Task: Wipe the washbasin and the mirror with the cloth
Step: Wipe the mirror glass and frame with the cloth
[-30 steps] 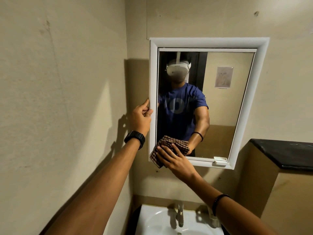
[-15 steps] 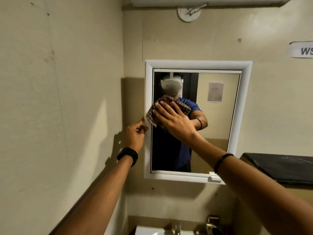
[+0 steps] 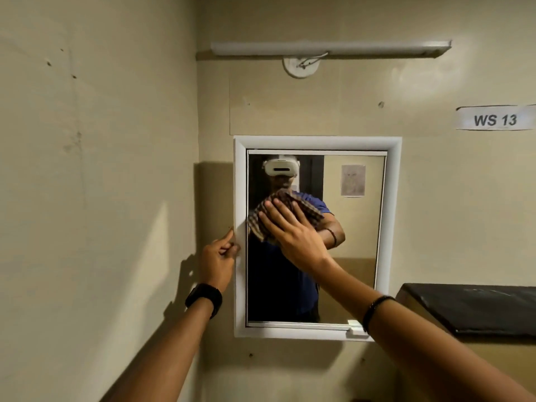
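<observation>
From the head view, a checked cloth point(image 3: 285, 217) is pressed flat against the upper left part of the mirror point(image 3: 352, 236) by the right hand point(image 3: 293, 233); its fingers point(image 3: 274, 211) are spread wide and laid over the cloth, not curled round it. The mirror is set in a white frame point(image 3: 317, 142) on the beige wall. The left hand point(image 3: 217, 261) is placed at the frame's left edge; its fingers are loosely curled, with one fingertip touching the frame, and nothing is held. A black watch point(image 3: 204, 298) is worn on the left wrist; a dark band point(image 3: 375, 310) on the right. A dark counter point(image 3: 475, 307) is seen at the right; a sign reading "WS 13" point(image 3: 494, 118) is fixed above it; a tube light point(image 3: 330, 47) is mounted over the mirror. The washbasin is out of view.
</observation>
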